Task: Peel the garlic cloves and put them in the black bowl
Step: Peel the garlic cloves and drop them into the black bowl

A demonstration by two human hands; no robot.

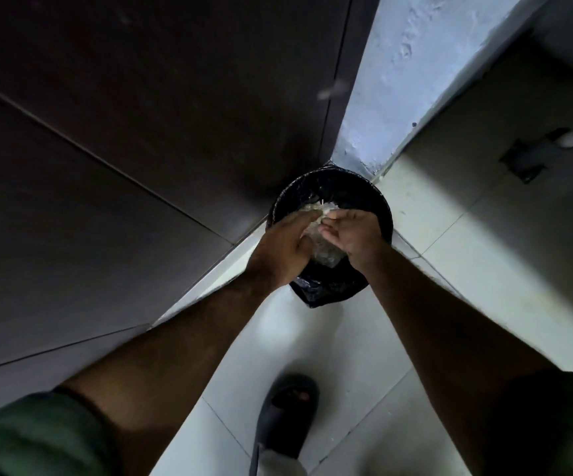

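Bin liner [316,290]: black (glossy). Peels [316,211]: pale off-white. Floor tiles [347,341]: white. Slipper [283,420]: dark grey. Sleeves [30,438]: green.

Both hands [316,242] above bin [378,201], foot [287,417] behind.

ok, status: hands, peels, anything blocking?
Both hands, left and right, over the bin, holding pale peels. No bowl in view. Nothing blocking.

Dark cabinet doors [123,149] — pale floor tiles [450,252]
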